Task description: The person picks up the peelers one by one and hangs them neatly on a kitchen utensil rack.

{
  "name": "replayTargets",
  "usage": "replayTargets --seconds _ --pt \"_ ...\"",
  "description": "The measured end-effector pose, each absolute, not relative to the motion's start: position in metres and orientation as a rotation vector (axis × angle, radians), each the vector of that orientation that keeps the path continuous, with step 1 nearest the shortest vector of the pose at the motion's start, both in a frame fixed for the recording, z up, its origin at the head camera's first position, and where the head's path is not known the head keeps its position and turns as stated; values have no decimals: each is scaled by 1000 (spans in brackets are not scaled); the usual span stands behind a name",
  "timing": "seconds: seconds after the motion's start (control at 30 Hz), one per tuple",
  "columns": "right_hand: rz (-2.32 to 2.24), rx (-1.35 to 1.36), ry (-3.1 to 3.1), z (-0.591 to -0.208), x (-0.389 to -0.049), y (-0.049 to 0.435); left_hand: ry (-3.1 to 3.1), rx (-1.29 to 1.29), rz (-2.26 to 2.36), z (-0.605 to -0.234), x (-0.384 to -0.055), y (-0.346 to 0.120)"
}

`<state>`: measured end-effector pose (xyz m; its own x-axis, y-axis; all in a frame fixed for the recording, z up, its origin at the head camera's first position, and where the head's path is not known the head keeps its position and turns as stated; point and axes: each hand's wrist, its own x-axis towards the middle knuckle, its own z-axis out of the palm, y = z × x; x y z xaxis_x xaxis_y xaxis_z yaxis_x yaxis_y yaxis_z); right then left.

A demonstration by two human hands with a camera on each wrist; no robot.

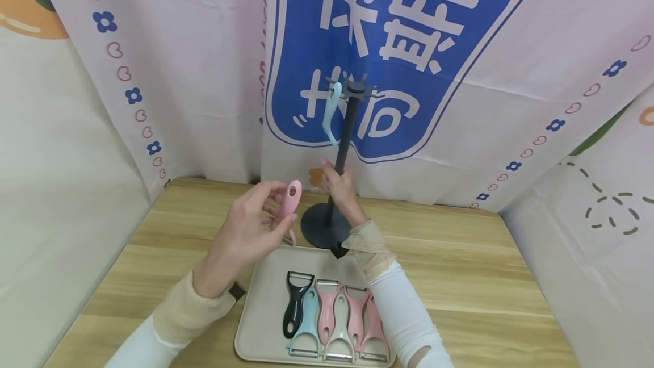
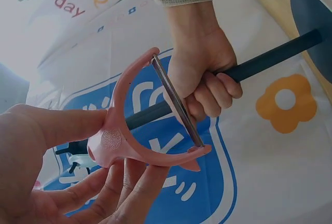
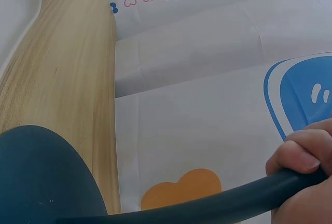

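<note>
My left hand (image 1: 247, 223) pinches a pink peeler (image 1: 289, 200) between thumb and fingers, its handle with the hole pointing up. In the left wrist view the peeler's metal blade (image 2: 177, 99) and forked head face the camera. Around the dark pole of a hook stand (image 1: 346, 129) curl the fingers of my right hand (image 1: 341, 186), low on the pole above the round base (image 1: 319, 226). A light blue peeler (image 1: 331, 112) hangs from one of the hooks (image 1: 356, 87) at the top. The left hand is just left of the stand.
A beige tray (image 1: 263, 305) lies in front of the stand on the wooden table (image 1: 460, 266). It holds several peelers: a black one (image 1: 294, 302), a light blue one (image 1: 309, 317), a cream one (image 1: 340, 322) and pink ones (image 1: 327, 305). A printed cloth (image 1: 214, 72) hangs behind.
</note>
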<state>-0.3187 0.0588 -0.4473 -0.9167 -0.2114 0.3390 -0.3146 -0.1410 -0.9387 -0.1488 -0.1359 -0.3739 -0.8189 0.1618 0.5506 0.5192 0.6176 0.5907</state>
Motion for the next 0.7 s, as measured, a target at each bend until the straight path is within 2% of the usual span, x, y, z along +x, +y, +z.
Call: replayTargets --seconds 0.7 --pt "2208 597 -2052 -446 -317 58 -2298 -552 -1131 -348 -159 -125"
